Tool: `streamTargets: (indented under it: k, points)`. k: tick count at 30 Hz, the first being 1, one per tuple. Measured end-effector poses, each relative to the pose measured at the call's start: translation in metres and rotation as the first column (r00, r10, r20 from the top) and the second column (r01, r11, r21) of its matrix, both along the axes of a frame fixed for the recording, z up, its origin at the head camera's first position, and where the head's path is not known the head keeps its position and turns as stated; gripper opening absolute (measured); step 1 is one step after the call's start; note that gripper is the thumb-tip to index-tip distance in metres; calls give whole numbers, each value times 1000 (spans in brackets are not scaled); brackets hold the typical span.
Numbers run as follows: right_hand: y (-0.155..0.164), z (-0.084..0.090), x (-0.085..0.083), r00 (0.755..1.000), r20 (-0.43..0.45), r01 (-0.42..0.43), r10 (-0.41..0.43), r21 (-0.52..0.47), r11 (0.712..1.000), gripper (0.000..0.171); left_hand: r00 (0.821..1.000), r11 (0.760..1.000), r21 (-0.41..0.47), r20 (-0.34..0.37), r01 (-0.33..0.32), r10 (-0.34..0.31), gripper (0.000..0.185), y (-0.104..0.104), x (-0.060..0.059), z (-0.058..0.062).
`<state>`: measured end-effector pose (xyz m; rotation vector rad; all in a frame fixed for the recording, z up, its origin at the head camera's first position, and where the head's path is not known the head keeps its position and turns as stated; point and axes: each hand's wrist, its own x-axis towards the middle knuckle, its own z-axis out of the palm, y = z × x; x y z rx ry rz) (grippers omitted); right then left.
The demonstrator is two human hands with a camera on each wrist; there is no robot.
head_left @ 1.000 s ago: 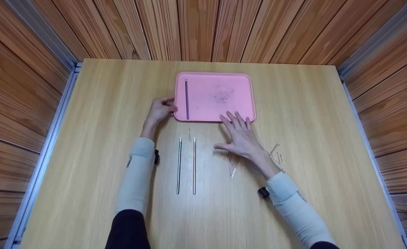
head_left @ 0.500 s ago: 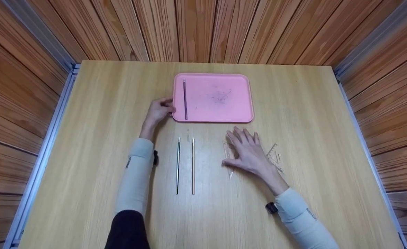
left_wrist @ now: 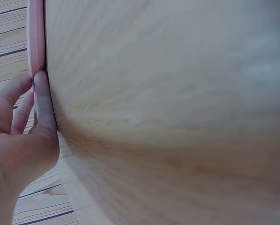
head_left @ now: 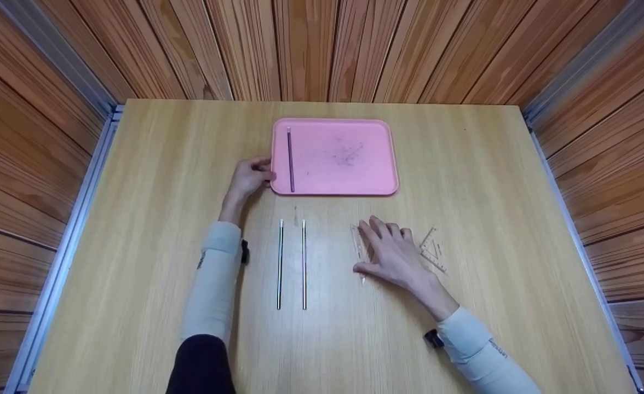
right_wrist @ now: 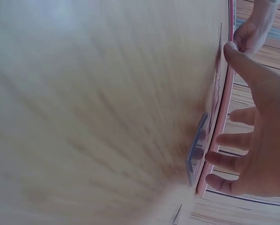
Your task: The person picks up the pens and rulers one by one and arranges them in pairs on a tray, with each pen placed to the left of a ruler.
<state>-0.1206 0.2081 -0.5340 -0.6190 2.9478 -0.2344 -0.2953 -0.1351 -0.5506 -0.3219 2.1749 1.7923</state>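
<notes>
Right hand (head_left: 396, 253) drawn back from tray (head_left: 377, 164), flat on clear ruler (head_left: 358, 246), fingers straight; left hand (head_left: 249, 178) gripping tray's left edge.

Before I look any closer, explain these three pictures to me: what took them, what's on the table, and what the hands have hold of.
No machine here: a person works with two bare hands and wears three cameras. The wide picture comes from the head camera, looking down at the table. The other two come from cameras on the wrists, so close that the wood blurs.

On the table lies a pink tray with one thin stick inside it along its left side. Nearer the person, two more sticks lie side by side.

The left hand grips the tray's left edge; the left wrist view shows its thumb against the rim. The right hand lies on a clear ruler, fingers fairly flat. A clear set square lies just beyond that hand.
</notes>
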Motion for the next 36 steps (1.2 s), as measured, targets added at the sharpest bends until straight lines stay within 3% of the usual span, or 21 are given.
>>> streamTargets:
  k: [4,10,18,22,27,32,36]
  points:
    - [-3,0,1,1000,3,-6,6,14,1000,96,1000,1000,-3,-8,-1,1,51,0,1,-1]
    - [-9,1,2,1000,-5,-15,15,-50,999,83,1000,1000,-4,-2,-3,3,51,-1,1,-1]
    - [-21,9,0,989,141,71,-53,-132,989,73,1000,1000,-1,-11,1,-1,48,-1,2,0]
    - [-25,13,0,983,166,107,-83,-139,985,64,1000,1000,-2,-21,4,-4,49,-1,2,0]
    - [-32,10,4,992,97,90,-82,-79,993,53,1000,1000,1,-26,3,-3,51,-1,3,0]
    - [-43,5,10,998,-37,52,-52,1,999,38,1000,1000,-2,-20,9,-9,50,-1,4,2]
    - [-49,2,14,986,-167,29,-22,40,999,21,1000,1000,-9,-5,13,-13,49,-1,3,3]
